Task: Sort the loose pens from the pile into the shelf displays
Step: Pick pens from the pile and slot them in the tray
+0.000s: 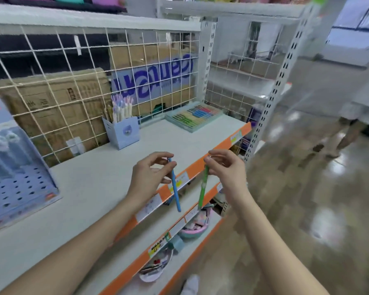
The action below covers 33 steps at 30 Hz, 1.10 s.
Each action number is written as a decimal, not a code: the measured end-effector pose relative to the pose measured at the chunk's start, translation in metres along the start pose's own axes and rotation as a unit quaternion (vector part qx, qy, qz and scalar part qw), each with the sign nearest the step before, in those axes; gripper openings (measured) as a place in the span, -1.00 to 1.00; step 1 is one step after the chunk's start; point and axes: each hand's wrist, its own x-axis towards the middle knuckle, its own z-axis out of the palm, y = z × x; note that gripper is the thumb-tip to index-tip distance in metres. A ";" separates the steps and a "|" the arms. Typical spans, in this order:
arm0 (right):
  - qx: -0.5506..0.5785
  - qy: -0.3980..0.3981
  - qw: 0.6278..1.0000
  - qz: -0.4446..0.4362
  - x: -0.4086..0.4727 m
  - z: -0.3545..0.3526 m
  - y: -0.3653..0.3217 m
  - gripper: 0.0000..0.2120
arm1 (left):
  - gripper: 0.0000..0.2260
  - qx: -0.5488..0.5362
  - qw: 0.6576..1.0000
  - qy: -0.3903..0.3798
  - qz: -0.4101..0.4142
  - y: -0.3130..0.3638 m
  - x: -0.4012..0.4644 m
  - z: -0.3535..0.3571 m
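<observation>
1. Big white shelf with an orange front edge, wire grid behind it.
2. Both forearms reach out over that edge, hands raised side by side.
3. Left hand pinches the top of a blue pen, other fingers loosely curled; it hangs nearly vertical, tip down.
4. Right hand pinches a green pen the same way, hanging just beside the blue one.
5. Further back: a blue pen cup and a tray of colored pens.

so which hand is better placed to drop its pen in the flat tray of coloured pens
Right. The right hand, pinching the green pen, is on the tray's side; the left hand with the blue pen sits farther left.
</observation>
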 end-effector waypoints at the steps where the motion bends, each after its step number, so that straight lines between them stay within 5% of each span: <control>1: -0.001 0.003 1.000 0.001 0.009 -0.005 0.002 -0.88 | -0.85 -0.004 1.000 -0.001 -0.004 -0.003 0.010 0.009; 19: -0.075 -0.093 0.993 0.011 0.293 -0.001 0.022 -0.88 | -0.86 -0.053 0.992 0.096 -0.056 -0.063 0.244 0.084; 33: -0.082 -0.200 0.976 0.002 0.436 0.053 0.065 -0.88 | -0.89 -0.047 0.970 0.210 -0.112 -0.094 0.280 0.107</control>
